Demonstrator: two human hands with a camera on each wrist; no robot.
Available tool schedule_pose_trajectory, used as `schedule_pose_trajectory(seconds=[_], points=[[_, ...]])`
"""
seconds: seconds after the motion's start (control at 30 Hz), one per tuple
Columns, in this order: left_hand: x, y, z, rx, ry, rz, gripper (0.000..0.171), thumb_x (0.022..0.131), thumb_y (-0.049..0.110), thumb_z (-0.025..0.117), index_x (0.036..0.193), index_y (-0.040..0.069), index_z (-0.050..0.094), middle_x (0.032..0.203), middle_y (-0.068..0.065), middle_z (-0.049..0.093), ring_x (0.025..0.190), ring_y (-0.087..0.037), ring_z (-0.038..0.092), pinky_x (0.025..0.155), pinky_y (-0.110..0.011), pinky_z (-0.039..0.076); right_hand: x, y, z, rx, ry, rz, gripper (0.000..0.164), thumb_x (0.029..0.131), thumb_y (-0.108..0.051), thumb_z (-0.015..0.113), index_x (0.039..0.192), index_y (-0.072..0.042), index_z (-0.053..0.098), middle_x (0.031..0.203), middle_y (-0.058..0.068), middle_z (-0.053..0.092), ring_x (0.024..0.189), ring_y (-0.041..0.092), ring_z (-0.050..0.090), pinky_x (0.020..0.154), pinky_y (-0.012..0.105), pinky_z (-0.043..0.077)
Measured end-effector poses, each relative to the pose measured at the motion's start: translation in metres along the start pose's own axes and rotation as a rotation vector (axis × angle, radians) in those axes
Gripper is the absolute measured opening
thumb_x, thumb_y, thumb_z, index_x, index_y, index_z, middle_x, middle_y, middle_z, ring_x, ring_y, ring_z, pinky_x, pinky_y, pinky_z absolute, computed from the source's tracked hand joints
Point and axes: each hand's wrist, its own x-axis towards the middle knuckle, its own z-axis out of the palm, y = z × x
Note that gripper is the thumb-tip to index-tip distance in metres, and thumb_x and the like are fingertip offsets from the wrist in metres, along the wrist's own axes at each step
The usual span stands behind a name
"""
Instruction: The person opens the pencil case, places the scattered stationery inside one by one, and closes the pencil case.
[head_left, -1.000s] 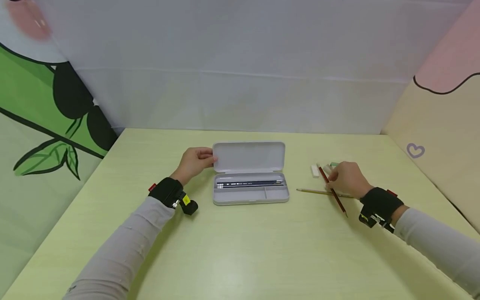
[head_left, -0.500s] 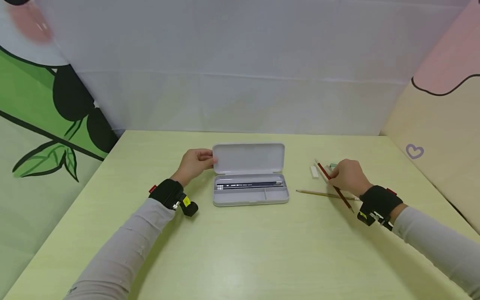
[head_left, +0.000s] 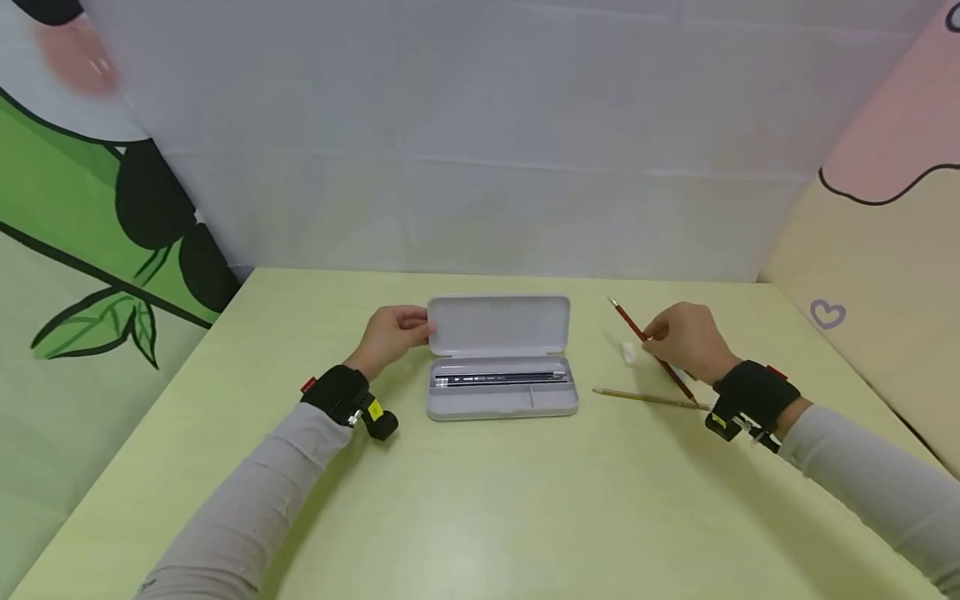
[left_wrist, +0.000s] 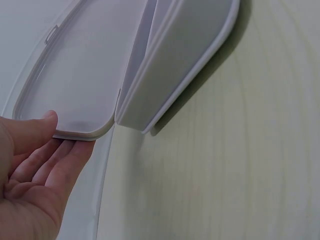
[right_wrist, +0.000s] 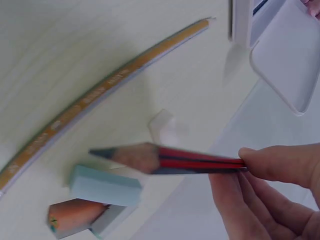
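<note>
My left hand (head_left: 390, 337) pinches the left edge of the raised lid (head_left: 498, 325) of a pale grey pencil case, thumb inside and fingers behind in the left wrist view. Dark pencils (head_left: 498, 378) lie in the long back compartment of its base (head_left: 480, 412). Off to the right, my right hand (head_left: 688, 340) pinches a red-and-black pencil (head_left: 628, 319) between thumb and fingers, held above the table. Its sharpened tip points away from the hand in the right wrist view. Below it lies a yellow-gold pencil (right_wrist: 102, 92), and a white eraser (head_left: 628, 354) sits nearby.
In the right wrist view, a pale green block (right_wrist: 105, 186) lies beside an orange carrot-like piece (right_wrist: 75, 215) and another greyish piece (right_wrist: 112, 220). The light wooden table (head_left: 480, 500) meets a white back wall (head_left: 480, 208). Printed panels stand at both sides.
The right hand has lifted the red pencil off the table, moving it up and slightly left. The left hand keeps its hold on the lid.
</note>
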Motion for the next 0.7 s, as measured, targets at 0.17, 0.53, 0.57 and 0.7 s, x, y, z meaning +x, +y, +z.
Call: schedule_pose_trajectory(seconds=[0.17, 0.53, 0.57, 0.7], points=[[0.000, 0.000, 0.000, 0.016, 0.008, -0.008, 0.038, 0.093, 0.016, 0.064, 0.126, -0.002, 0.059, 0.122, -0.023, 0.066, 0.102, -0.026, 0.071, 0.094, -0.036, 0.057, 0.006, -0.013, -0.002, -0.004, -0.004, -0.024, 0.013, 0.081, -0.004, 0.071, 0.090, 0.006, 0.074, 0.083, 0.021, 0.072, 0.075, 0.031, 0.064, 0.063, 0.034, 0.053], [0.002, 0.002, 0.000, 0.030, 0.017, 0.001, 0.038, 0.093, 0.015, 0.065, 0.126, -0.003, 0.059, 0.121, -0.023, 0.066, 0.102, -0.025, 0.071, 0.091, -0.034, 0.059, 0.031, -0.048, -0.003, 0.019, 0.009, -0.119, 0.010, 0.082, 0.000, 0.069, 0.089, 0.004, 0.074, 0.080, 0.019, 0.072, 0.071, 0.027, 0.065, 0.062, 0.033, 0.053], [0.002, 0.002, 0.000, 0.031, 0.018, 0.002, 0.039, 0.093, 0.015, 0.064, 0.126, -0.003, 0.059, 0.122, -0.023, 0.066, 0.102, -0.026, 0.071, 0.091, -0.034, 0.059, 0.034, -0.052, -0.002, 0.021, 0.004, -0.118, 0.010, 0.081, 0.000, 0.069, 0.089, 0.004, 0.075, 0.079, 0.018, 0.072, 0.071, 0.026, 0.065, 0.062, 0.032, 0.053], [0.001, 0.001, 0.001, 0.037, 0.020, 0.008, 0.038, 0.093, 0.014, 0.064, 0.126, -0.004, 0.059, 0.121, -0.024, 0.066, 0.103, -0.027, 0.070, 0.091, -0.034, 0.059, 0.042, -0.065, 0.004, 0.030, -0.010, -0.128, 0.010, 0.080, 0.000, 0.069, 0.089, 0.004, 0.075, 0.078, 0.017, 0.073, 0.070, 0.025, 0.066, 0.061, 0.030, 0.053]])
